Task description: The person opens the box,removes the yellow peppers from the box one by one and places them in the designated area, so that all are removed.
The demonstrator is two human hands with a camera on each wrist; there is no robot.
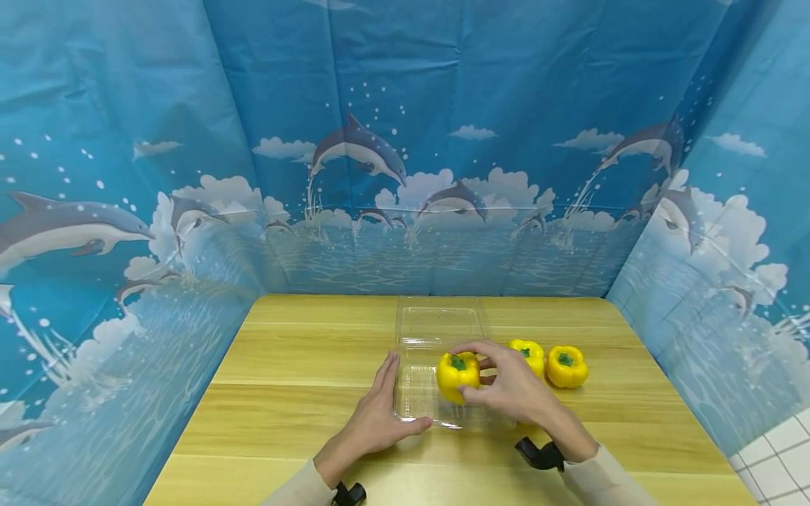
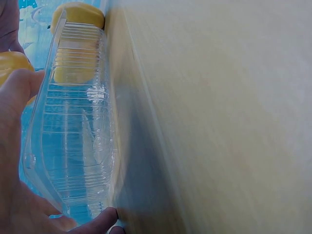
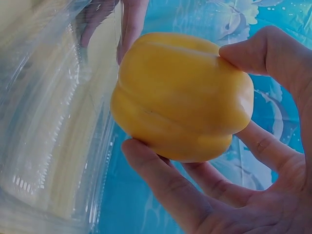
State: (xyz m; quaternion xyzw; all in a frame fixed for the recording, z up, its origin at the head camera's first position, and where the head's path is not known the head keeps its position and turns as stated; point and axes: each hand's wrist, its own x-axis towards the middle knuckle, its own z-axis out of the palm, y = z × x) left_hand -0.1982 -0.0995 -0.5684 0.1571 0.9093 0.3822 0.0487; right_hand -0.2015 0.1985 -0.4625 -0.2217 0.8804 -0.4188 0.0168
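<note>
A yellow bell pepper (image 1: pixel 457 378) with a green stem is held in my right hand (image 1: pixel 509 385), thumb on one side and fingertips on the other. It hangs over the right part of a clear plastic clamshell container (image 1: pixel 414 390), whose lid (image 1: pixel 441 322) lies folded back behind the base. In the right wrist view the bell pepper (image 3: pixel 178 97) sits between the spread fingers, above the container's wall. My left hand (image 1: pixel 378 414) rests against the container's front left corner, fingers straight along its left side and thumb at the front rim. The left wrist view shows the ribbed container wall (image 2: pixel 73 131) beside the hand.
Two more yellow bell peppers stand right of the container: one (image 1: pixel 530 355) partly behind my right hand, the other (image 1: pixel 567 367) farther right. The wooden table (image 1: pixel 304 379) carries everything. A blue dolphin-print curtain (image 1: pixel 405 253) surrounds its back and sides.
</note>
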